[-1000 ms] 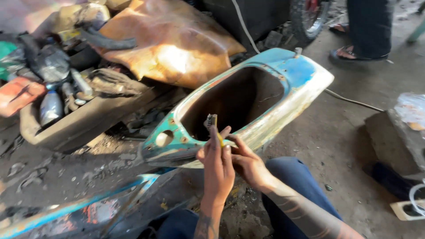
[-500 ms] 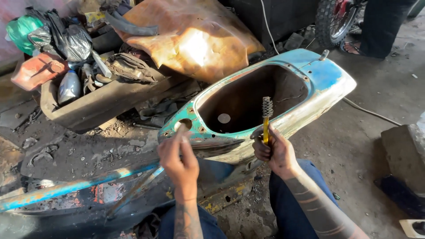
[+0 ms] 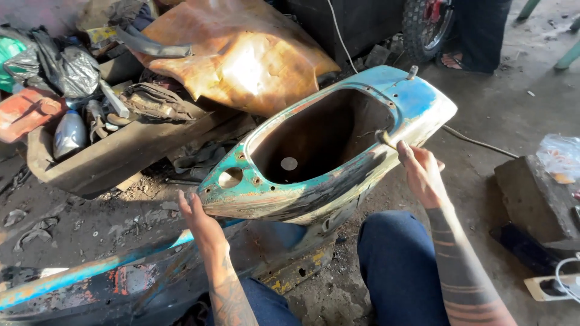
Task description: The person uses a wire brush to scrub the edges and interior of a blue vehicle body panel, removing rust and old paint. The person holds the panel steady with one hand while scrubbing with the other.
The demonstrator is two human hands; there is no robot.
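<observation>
Left hand (image 3: pixel 202 220) open, steadying blue scooter shell (image 3: pixel 329 148) at near end; right hand (image 3: pixel 423 175) closed on wire brush (image 3: pixel 385 139), bristles apparently against rim.

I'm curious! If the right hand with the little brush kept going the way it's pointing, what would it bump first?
Probably the inner wall of the scooter shell; the brush in the right hand already points into its opening, though depth is unclear.

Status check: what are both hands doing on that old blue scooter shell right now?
Left hand open, braced against the scooter body shell at its near end. Right hand gripping a wire brush, bristles at the shell's rim. Nothing blocking either hand.
</observation>
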